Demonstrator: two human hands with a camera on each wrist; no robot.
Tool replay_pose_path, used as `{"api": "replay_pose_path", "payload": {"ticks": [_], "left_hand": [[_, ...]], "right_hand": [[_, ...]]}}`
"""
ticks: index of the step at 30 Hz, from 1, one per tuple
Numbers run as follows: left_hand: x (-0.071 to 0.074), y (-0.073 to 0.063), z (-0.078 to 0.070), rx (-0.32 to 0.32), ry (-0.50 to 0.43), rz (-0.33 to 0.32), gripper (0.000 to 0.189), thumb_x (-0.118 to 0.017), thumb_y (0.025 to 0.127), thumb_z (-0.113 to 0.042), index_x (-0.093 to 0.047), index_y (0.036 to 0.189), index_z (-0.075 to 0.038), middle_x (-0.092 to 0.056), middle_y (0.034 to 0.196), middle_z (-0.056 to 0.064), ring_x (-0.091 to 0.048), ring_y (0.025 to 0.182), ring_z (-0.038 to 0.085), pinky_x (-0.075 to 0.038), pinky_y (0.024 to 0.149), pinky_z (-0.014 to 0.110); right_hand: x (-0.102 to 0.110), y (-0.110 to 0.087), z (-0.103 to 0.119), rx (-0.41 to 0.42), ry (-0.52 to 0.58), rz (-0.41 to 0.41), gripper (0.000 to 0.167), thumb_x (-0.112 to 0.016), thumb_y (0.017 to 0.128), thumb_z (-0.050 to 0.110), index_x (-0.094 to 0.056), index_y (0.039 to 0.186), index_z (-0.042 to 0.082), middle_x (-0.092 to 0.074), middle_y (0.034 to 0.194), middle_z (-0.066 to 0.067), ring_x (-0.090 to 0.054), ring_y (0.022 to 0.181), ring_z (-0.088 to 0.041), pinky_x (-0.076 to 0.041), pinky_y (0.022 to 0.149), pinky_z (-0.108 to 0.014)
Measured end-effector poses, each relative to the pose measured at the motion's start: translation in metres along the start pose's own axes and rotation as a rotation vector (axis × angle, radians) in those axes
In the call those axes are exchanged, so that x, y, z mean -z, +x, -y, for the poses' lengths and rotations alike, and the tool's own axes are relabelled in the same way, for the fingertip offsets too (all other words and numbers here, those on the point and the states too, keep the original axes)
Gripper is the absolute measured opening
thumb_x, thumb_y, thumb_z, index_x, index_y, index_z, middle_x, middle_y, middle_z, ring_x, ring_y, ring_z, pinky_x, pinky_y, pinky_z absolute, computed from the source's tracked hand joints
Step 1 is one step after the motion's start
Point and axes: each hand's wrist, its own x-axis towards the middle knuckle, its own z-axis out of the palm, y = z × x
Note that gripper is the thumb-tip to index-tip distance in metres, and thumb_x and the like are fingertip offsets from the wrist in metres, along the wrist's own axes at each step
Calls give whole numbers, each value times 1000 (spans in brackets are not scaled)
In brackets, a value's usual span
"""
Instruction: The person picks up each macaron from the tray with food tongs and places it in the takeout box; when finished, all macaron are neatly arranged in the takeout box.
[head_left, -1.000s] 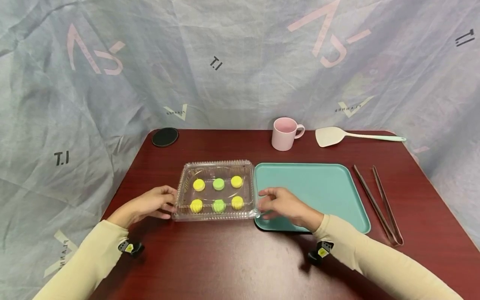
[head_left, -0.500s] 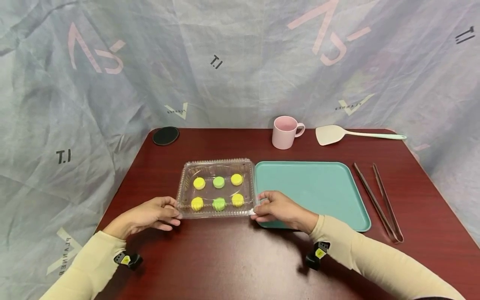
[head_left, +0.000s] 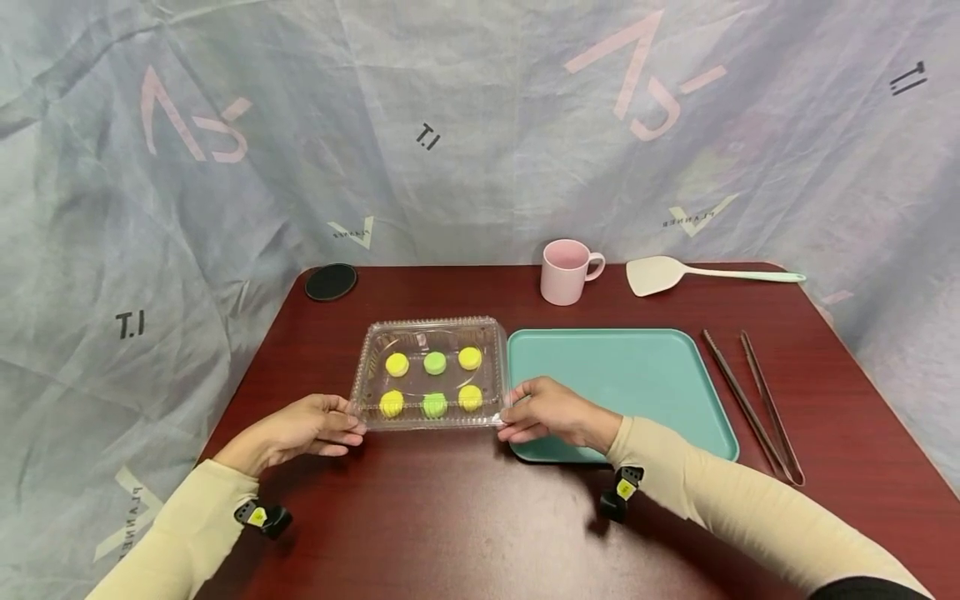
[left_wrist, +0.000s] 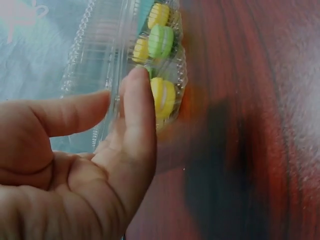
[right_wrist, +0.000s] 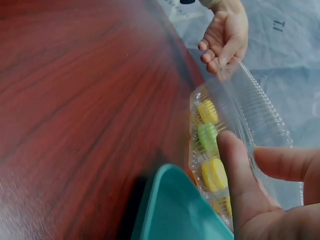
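A clear plastic clamshell box (head_left: 491, 333) with a ribbed rim holds several macarons, yellow ones (head_left: 470, 358) and green ones (head_left: 435, 363), set in two rows. My left hand (head_left: 311, 429) pinches the rim at the box's near left corner. At the near right corner my right hand (head_left: 558, 414) does the same, its wrist passing over the turquoise tray (head_left: 622, 354). Both wrist views show thumb and fingers on opposite sides of the clear rim. In the right wrist view, the yellow macaron (right_wrist: 214, 175) shows through the box's wall.
Right of the tray lie metal tongs (head_left: 757, 417), their arms spread. Along the table's back edge are a pink mug (head_left: 564, 273), a white spatula (head_left: 656, 275) and a black round coaster (head_left: 331, 282). Grey printed cloth (head_left: 465, 192) hangs behind the dark red table (head_left: 442, 517).
Both hands have come from the box's sides to its near corners and taken hold of the rim. The box appears slightly farther back or higher in the head view.
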Motion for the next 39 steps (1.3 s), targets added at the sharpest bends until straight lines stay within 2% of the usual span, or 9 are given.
{"api": "replay_pose_path", "payload": {"ticks": [5, 10, 15, 22, 31, 35, 39], "left_hand": [[-1, -1, 0, -14, 11, -7, 14, -51, 103, -7, -51, 110, 4, -68, 109, 17, -68, 99, 25, -57, 81, 34], [-1, -2, -2, -42, -4, -44, 20, -55, 102, -5, -49, 115, 9, -67, 109, 16, -67, 98, 20, -56, 84, 33], [0, -2, -1, -48, -43, -61, 23, -55, 100, 0, -47, 117, 13, -67, 103, 15, -67, 90, 16, -57, 81, 29], [1, -2, 2, -78, -57, -48, 32, -53, 99, 3, -40, 123, 20, -66, 101, 14, -66, 88, 14, -56, 82, 27], [8, -2, 2, -53, -73, -10, 22, -51, 101, 3, -45, 118, 15, -66, 105, 16, -67, 93, 17, -56, 84, 29], [8, -2, 2, -45, -45, -7, 24, -52, 102, 0, -45, 120, 14, -66, 108, 15, -67, 97, 19, -55, 85, 31], [8, -6, -2, -29, 51, -26, 35, -55, 103, -10, -45, 127, 14, -65, 117, 17, -64, 111, 32, -51, 95, 43]], "right_hand": [[1, 1, 1, -11, -15, 10, 10, -60, 92, -7, -53, 95, -1, -70, 87, -19, -72, 75, -21, -59, 69, -29], [-1, 2, 2, 5, -17, 30, 8, -59, 94, -6, -52, 97, -2, -70, 87, -18, -71, 76, -19, -59, 70, -28], [-3, 3, 1, 18, -13, 39, 9, -59, 94, -7, -51, 98, -3, -69, 84, -16, -71, 75, -19, -58, 69, -28], [-5, 2, 2, 5, 8, 43, 9, -57, 94, -9, -51, 98, -2, -69, 83, -16, -71, 73, -18, -58, 68, -27], [-6, 3, 2, 3, 13, 45, 9, -58, 94, -8, -52, 99, -4, -70, 85, -17, -71, 74, -18, -58, 69, -27], [-5, 2, 1, -4, -1, 49, 9, -60, 94, -5, -53, 100, -5, -71, 87, -19, -71, 75, -18, -58, 69, -27], [1, 0, 2, 6, -57, 16, 14, -63, 96, 2, -53, 103, -5, -70, 94, -19, -72, 82, -22, -59, 72, -30]]}}
